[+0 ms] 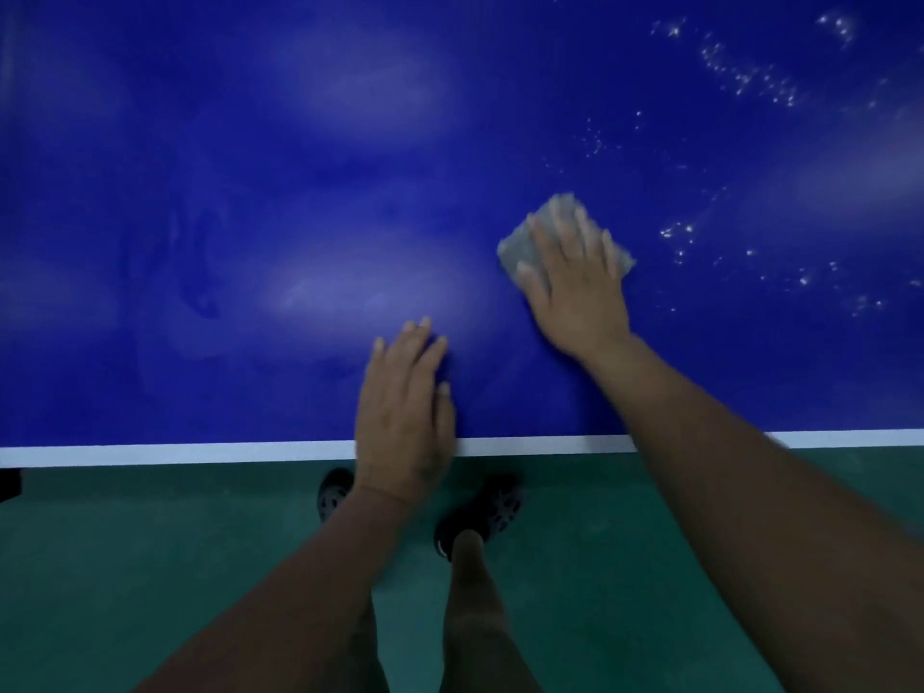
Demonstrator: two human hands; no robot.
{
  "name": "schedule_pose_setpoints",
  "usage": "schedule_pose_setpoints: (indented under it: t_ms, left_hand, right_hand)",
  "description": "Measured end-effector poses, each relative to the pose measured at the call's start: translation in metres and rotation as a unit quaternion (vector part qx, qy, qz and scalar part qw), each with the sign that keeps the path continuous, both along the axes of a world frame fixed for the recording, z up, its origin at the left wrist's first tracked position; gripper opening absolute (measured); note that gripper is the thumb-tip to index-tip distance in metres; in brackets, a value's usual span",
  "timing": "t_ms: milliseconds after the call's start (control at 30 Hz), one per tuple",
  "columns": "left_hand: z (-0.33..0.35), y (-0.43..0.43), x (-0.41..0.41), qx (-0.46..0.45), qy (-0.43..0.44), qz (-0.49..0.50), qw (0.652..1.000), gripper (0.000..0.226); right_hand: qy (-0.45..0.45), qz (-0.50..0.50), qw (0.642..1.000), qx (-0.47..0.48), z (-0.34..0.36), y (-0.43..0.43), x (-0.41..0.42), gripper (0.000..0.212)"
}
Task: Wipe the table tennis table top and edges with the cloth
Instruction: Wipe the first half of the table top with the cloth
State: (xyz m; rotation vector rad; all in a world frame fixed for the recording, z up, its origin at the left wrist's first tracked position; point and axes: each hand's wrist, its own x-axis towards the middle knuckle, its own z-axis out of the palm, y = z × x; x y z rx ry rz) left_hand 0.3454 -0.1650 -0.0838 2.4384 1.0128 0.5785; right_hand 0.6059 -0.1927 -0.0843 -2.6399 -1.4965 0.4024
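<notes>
Your right hand (pixel 575 287) lies flat at centre right of the frame. Its fingers are straight and slightly spread, and they press a small, folded, grey woven cloth (pixel 517 250) onto the glossy dark-blue table tennis table top (pixel 250 192). The cloth shows past the fingertips and on both sides of the fingers. It looks roughly rectangular, though blur softens its outline, so its long axis cannot be told.

The relation that matters is this: scattered pale specks, perhaps droplets or dust (pixel 750 77), lie right and upper right of the cloth, well apart from it, and the right hand is the nearer one.

Your left hand (pixel 405 407) rests palm-down at lower centre, fingers straight and close together and holding nothing, with its heel over the white painted edge line (pixel 150 452).

The top is smooth and hard, with faint cloudy smears at centre left. Below the edge are matte green flooring (pixel 150 567) and dark perforated shoes (pixel 482 512). The edges probably remain to be wiped.
</notes>
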Motion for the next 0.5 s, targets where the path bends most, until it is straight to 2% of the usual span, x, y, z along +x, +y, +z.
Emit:
schedule_pose_setpoints:
  t_ms: [100, 233, 367, 500]
  left_hand:
    - [0.000, -0.021, 0.038, -0.005, 0.017, -0.011, 1.000, 0.048]
    - [-0.007, -0.014, 0.073, 0.027, 0.074, 0.002, 0.997, 0.057]
    - [-0.021, -0.004, 0.080, 0.027, 0.144, 0.037, 0.989, 0.068]
    - [-0.029, -0.005, 0.080, 0.049, 0.159, 0.046, 0.985, 0.071]
  right_hand:
    - [0.033, -0.045, 0.998, -0.012, 0.003, 0.041, 0.046, 0.065]
    - [0.019, -0.040, 0.999, 0.008, -0.002, 0.048, 0.047, 0.064]
    - [-0.018, -0.012, 0.999, 0.032, -0.008, -0.005, 0.023, 0.063]
    - [-0.046, -0.005, 0.998, 0.053, -0.016, -0.076, -0.001, 0.062]
